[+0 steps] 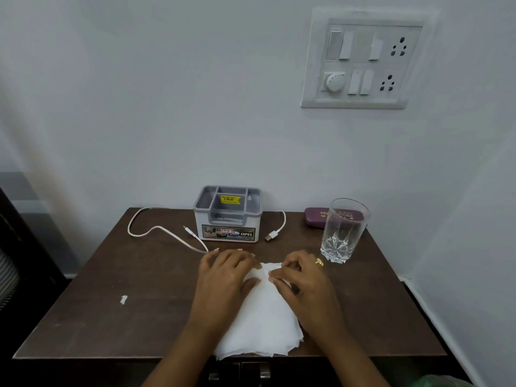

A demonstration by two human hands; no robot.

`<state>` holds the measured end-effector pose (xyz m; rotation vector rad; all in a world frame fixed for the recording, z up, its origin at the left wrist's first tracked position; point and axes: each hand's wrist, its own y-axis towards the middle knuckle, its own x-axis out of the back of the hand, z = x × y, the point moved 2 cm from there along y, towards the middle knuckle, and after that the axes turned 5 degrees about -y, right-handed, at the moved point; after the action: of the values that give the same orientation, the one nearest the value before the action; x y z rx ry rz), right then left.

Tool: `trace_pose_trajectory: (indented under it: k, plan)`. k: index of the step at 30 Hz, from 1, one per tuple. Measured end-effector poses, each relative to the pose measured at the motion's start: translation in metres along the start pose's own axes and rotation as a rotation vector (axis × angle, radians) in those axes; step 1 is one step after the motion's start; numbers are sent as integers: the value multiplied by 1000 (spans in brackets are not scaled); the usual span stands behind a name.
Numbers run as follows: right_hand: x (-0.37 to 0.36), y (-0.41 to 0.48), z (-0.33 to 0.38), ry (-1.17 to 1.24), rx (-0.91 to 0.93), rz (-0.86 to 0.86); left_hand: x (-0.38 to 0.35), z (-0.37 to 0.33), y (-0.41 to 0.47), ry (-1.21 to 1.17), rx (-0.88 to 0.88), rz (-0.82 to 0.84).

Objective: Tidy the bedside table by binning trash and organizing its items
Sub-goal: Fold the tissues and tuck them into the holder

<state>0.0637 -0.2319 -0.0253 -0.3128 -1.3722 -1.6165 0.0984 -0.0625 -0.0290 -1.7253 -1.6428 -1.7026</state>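
A stack of white tissue [262,325] lies on the dark wooden bedside table [117,325], reaching its front edge. My left hand [226,277] rests flat on the tissue's far left part, thumb on the paper. My right hand [301,277] pinches the tissue's far corner between thumb and fingers; a gold ring shows on it. A small white paper scrap [123,299] lies alone on the left of the table. A grey organizer box [228,216] with empty compartments stands at the back. A white USB cable [156,229] loops around it.
An empty clear glass [343,233] stands at the back right, close to my right hand. Behind it lies a purple case [315,216]. A switch and socket panel [363,60] is on the wall. Drawer handles [262,375] show below the table front.
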Motion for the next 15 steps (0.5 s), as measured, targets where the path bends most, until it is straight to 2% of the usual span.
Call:
trace_pose_trajectory:
  k: [4,9,15]
  plan:
    - [1,0,2,-52,30,-14,-1,-1,1,9,-5,-8]
    - [2,3,3,-21,-37,0,0,-3,1,41,-50,-6]
    - [-6,3,-7,-75,-369,136,4,-5,-1,48,-84,-35]
